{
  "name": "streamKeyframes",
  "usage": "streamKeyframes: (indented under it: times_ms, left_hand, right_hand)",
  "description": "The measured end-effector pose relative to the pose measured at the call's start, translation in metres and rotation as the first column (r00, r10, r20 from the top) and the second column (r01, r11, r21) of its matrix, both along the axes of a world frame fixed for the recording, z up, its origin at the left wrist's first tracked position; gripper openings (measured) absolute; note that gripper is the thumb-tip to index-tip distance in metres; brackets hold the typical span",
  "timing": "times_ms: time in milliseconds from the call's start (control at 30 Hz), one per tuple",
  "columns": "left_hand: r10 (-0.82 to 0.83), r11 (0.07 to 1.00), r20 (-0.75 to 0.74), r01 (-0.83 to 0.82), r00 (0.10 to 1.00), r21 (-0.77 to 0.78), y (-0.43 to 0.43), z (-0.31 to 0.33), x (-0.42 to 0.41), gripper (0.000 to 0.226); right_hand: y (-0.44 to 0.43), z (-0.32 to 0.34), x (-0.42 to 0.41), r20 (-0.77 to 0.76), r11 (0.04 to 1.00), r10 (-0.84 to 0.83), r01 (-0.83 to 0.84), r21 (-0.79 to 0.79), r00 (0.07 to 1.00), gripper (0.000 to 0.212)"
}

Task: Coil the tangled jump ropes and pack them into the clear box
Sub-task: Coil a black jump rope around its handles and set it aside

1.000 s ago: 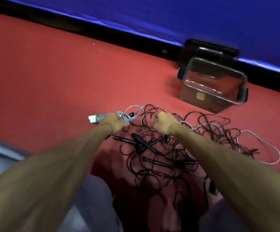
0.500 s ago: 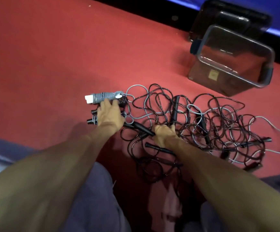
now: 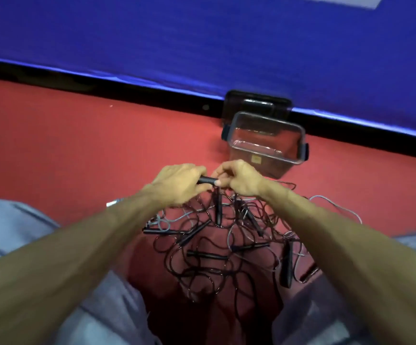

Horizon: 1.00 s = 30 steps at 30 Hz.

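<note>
Left grip curled round black handle; handle's long axis runs left-right; right grip pinches its free end; jump ropes tangled on floor below, nearer the body; clear box just beyond right grip, lid off.

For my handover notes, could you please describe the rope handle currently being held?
Find the clear box by the blue wall pad; just in front of it, the left hand and right hand meet over the rope tangle. Between them lies the black handle, sideways, the only one held in fingers.
</note>
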<state>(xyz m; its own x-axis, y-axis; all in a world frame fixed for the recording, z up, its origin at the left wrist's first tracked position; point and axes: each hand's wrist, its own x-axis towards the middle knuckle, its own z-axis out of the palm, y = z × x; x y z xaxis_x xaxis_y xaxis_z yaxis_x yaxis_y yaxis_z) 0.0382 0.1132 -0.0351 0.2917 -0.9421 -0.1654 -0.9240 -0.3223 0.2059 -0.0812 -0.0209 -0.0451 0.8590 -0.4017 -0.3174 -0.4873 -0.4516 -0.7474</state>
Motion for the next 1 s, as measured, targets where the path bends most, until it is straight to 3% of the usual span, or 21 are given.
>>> streamKeyframes:
  times_ms: [167, 267, 333, 433, 533, 633, 700, 767, 867, 900, 1000]
  left_hand:
    - [0.208, 0.943, -0.198, -0.25, 0.958, -0.221, -0.018, 0.069, -0.031, 0.043]
    - [0.256, 0.859, -0.389, -0.393, 0.885, -0.329, -0.026, 0.089, -0.044, 0.051]
    - [0.201, 0.798, -0.603, -0.486, 0.772, -0.356, -0.033, 0.097, -0.052, 0.055]
    - [0.07, 0.746, -0.822, -0.577, 0.565, -0.333, -0.046, 0.112, -0.067, 0.049]
    - [-0.01, 0.702, -0.89, -0.63, 0.457, -0.331, -0.059, 0.127, -0.076, 0.055]
    - [-0.098, 0.65, -0.928, -0.684, 0.358, -0.333, -0.062, 0.137, -0.071, 0.061]
    - [-0.145, 0.656, -0.936, -0.677, 0.321, -0.334, -0.061, 0.136, -0.066, 0.06]
    - [-0.136, 0.656, -0.956, -0.699, 0.26, -0.284, -0.061, 0.129, -0.059, 0.058]
    - [-0.069, 0.618, -0.984, -0.767, 0.163, -0.17, -0.058, 0.12, -0.048, 0.045]
    - [-0.05, 0.606, -0.984, -0.778, 0.169, -0.164, -0.055, 0.119, -0.045, 0.041]
    - [0.017, 0.622, -0.942, -0.741, 0.336, -0.253, -0.046, 0.116, -0.041, 0.034]
  right_hand:
    - [-0.021, 0.087, -0.028, 0.334, 0.991, -0.097, 0.122, -0.056, 0.938, 0.021]
    - [-0.033, 0.112, -0.047, 0.507, 0.958, -0.287, 0.251, 0.14, 0.813, 0.027]
    - [-0.035, 0.121, -0.062, 0.471, 0.902, -0.404, 0.255, 0.349, 0.784, 0.041]
    - [-0.032, 0.121, -0.068, 0.377, 0.905, -0.369, 0.235, 0.354, 0.85, 0.056]
    - [-0.03, 0.109, -0.064, 0.366, 0.975, -0.2, 0.15, 0.161, 0.909, 0.043]
    - [-0.026, 0.096, -0.064, 0.178, 0.991, -0.011, 0.034, -0.127, 0.984, 0.016]
    - [-0.021, 0.09, -0.064, 0.026, 0.968, 0.028, -0.021, -0.252, 0.999, 0.012]
    - [-0.019, 0.088, -0.065, -0.03, 0.957, 0.011, -0.019, -0.29, 0.999, 0.012]
    - [-0.02, 0.098, -0.064, 0.074, 0.981, -0.192, 0.194, -0.018, 0.979, 0.008]
    - [-0.019, 0.106, -0.063, 0.141, 0.96, -0.278, 0.267, 0.086, 0.95, 0.008]
    - [-0.017, 0.135, -0.057, 0.372, 0.869, -0.483, 0.38, 0.318, 0.793, 0.009]
